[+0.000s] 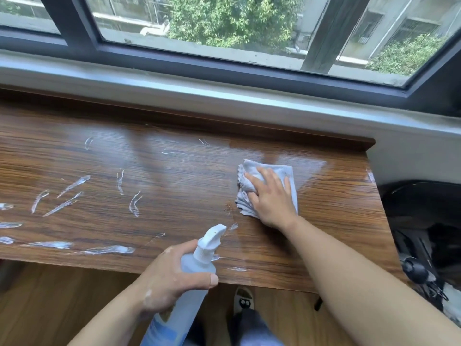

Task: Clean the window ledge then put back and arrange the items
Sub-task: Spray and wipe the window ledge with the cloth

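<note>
A brown wood-grain window ledge point(174, 186) runs below the window. White foam streaks point(72, 186) lie across its left and near parts, while the right part looks wet and shiny. My right hand point(270, 196) presses flat on a crumpled grey cloth point(279, 171) on the ledge's right part. My left hand point(172, 275) grips a translucent spray bottle point(189, 295) with a white nozzle point(212, 238), held over the ledge's near edge and pointing up and right.
A dark-framed window point(224, 66) with a pale sill point(224, 96) stands behind the ledge. A raised lip runs along the ledge's back. Dark objects point(424, 233) sit off the right end. Below is a wooden floor point(62, 295) and a slippered foot point(244, 298).
</note>
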{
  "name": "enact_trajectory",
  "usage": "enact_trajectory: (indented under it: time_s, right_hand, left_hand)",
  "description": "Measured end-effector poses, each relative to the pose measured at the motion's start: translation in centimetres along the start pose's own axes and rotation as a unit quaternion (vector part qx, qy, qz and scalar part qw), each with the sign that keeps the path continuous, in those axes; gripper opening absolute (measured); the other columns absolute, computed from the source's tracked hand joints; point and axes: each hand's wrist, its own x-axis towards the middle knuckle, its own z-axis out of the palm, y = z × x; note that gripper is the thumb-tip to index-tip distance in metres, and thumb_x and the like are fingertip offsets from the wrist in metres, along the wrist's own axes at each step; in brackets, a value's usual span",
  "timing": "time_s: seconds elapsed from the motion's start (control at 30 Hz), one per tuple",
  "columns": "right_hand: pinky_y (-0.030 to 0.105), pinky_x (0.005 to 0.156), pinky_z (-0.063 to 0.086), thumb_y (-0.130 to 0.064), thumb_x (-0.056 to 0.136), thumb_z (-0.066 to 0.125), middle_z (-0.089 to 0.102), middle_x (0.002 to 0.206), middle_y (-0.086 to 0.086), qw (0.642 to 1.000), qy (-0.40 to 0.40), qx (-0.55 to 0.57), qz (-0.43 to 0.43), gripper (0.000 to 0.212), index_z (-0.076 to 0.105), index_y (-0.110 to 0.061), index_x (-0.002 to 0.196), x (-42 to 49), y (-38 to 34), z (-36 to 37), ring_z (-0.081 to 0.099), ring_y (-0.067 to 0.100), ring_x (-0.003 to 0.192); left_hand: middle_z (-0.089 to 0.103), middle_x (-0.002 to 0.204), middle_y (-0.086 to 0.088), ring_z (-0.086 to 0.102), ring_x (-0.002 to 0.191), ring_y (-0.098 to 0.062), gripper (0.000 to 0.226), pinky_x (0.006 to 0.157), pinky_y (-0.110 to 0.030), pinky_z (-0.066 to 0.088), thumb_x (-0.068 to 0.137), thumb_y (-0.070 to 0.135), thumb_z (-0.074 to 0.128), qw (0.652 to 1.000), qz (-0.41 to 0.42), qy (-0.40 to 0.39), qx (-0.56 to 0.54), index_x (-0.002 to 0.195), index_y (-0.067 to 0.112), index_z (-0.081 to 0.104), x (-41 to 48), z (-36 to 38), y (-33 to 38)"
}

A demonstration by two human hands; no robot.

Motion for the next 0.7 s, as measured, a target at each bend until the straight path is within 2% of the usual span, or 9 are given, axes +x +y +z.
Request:
enact_trajectory:
  time_s: [0.2, 0.33, 0.4, 0.47, 0.57, 0.63, 0.7]
  right_hand:
    - [0.052, 0.122, 0.002, -0.052, 0.096, 0.022, 0.015, 0.166, -0.007, 1.000, -0.008, -0.024, 0.001, 0.055, 0.030, -0.046, 0.150, -12.1, 1.6, 3.0, 0.002, 0.017, 0.154]
    - [0.056, 0.117, 0.012, -0.049, 0.092, 0.041, 0.033, 0.160, -0.001, 0.998, -0.013, -0.044, -0.041, 0.056, 0.039, -0.042, 0.148, -16.3, -0.4, 4.6, 0.022, 0.024, 0.151]
    - [0.058, 0.115, 0.014, -0.050, 0.091, 0.042, 0.037, 0.158, 0.000, 0.995, -0.021, -0.054, -0.081, 0.057, 0.040, -0.042, 0.147, -15.0, -1.8, 4.7, 0.027, 0.026, 0.149]
    - [0.058, 0.118, 0.011, -0.052, 0.092, 0.036, 0.033, 0.161, 0.000, 0.994, -0.013, -0.047, -0.094, 0.057, 0.036, -0.044, 0.148, -10.7, -3.2, 4.1, 0.024, 0.025, 0.151]
    - [0.057, 0.120, 0.000, -0.051, 0.098, 0.032, 0.013, 0.167, -0.004, 0.999, -0.020, -0.016, -0.032, 0.055, 0.026, -0.046, 0.152, -1.6, -4.7, 1.9, 0.005, 0.020, 0.154]
    - [0.056, 0.121, -0.002, -0.050, 0.101, 0.037, 0.010, 0.167, -0.004, 1.000, -0.023, -0.002, -0.002, 0.053, 0.026, -0.046, 0.152, 2.6, -4.9, 0.8, 0.001, 0.019, 0.154]
    - [0.055, 0.121, -0.004, -0.049, 0.101, 0.039, 0.009, 0.167, -0.005, 0.999, -0.034, 0.003, -0.008, 0.053, 0.026, -0.046, 0.153, 3.5, -4.5, 0.5, 0.000, 0.018, 0.154]
  left_hand:
    - [0.071, 0.097, 0.004, 0.062, 0.086, -0.013, 0.064, 0.076, -0.030, 0.049, 0.048, 0.065, 0.072, 0.998, -0.013, 0.044, 0.044, 0.098, 0.025, 0.072, -0.4, -0.2, -0.7]
    - [0.075, 0.100, -0.004, 0.071, 0.094, -0.025, 0.054, 0.097, -0.046, 0.052, 0.060, 0.053, 0.081, 1.000, -0.023, -0.012, -0.002, 0.112, 0.043, 0.070, -1.1, -1.2, -1.4]
    - [0.074, 0.109, 0.004, 0.071, 0.100, -0.022, 0.063, 0.102, -0.047, 0.051, 0.060, 0.051, 0.081, 1.000, -0.022, 0.002, -0.004, 0.121, 0.049, 0.065, -1.5, -1.8, -1.9]
    - [0.074, 0.108, 0.005, 0.070, 0.102, -0.022, 0.066, 0.104, -0.048, 0.050, 0.059, 0.052, 0.081, 1.000, -0.023, 0.005, -0.005, 0.123, 0.050, 0.064, -1.8, -2.1, -2.2]
    - [0.074, 0.105, -0.001, 0.070, 0.099, -0.026, 0.065, 0.102, -0.051, 0.050, 0.060, 0.054, 0.082, 0.999, -0.031, -0.004, -0.004, 0.122, 0.047, 0.065, -2.2, -2.3, -2.7]
    - [0.073, 0.105, -0.002, 0.069, 0.100, -0.026, 0.065, 0.101, -0.049, 0.050, 0.060, 0.053, 0.082, 0.999, -0.032, -0.015, -0.005, 0.122, 0.045, 0.066, -2.3, -2.0, -2.6]
    - [0.072, 0.106, 0.002, 0.066, 0.100, -0.020, 0.065, 0.097, -0.042, 0.050, 0.059, 0.053, 0.080, 0.999, -0.026, -0.029, 0.017, 0.122, 0.045, 0.066, -2.2, -1.6, -2.3]
